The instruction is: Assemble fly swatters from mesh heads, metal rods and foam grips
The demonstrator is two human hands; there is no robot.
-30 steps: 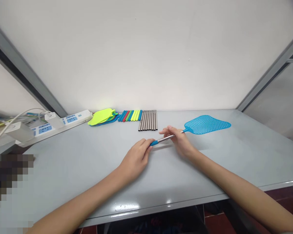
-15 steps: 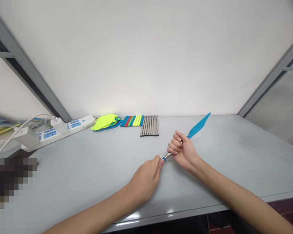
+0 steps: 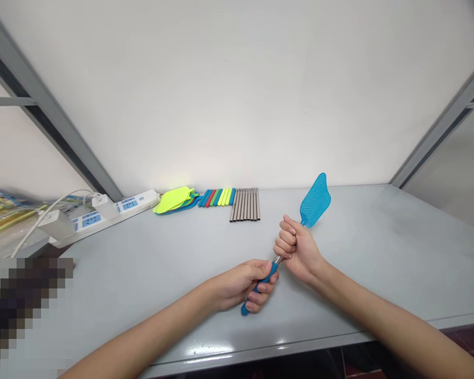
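The left hand (image 3: 247, 284) has its grip closed around the blue handle (image 3: 266, 278) of a swatter (image 3: 316, 202), and the handle's rounded end pokes out below the fingers. The right hand (image 3: 300, 250) has its grip clamped on the metal rod (image 3: 277, 259), just under the perforated blue head. The swatter slants across the front of the person, over the table (image 3: 174, 284), head at the far right end. Near the wall, a pile of swatter heads (image 3: 174, 199), bright yellow on top with blue and red beneath, lies beside a row of loose handles (image 3: 219, 197) in blue, red, green and yellow, with a row of metal tubes (image 3: 245, 205) next to them. To the left, a white power strip (image 3: 129, 205) carries two white adapters (image 3: 57, 225) in its sockets. At the far left are colourful items in clear plastic wrapping (image 3: 8, 221), too blurred to name
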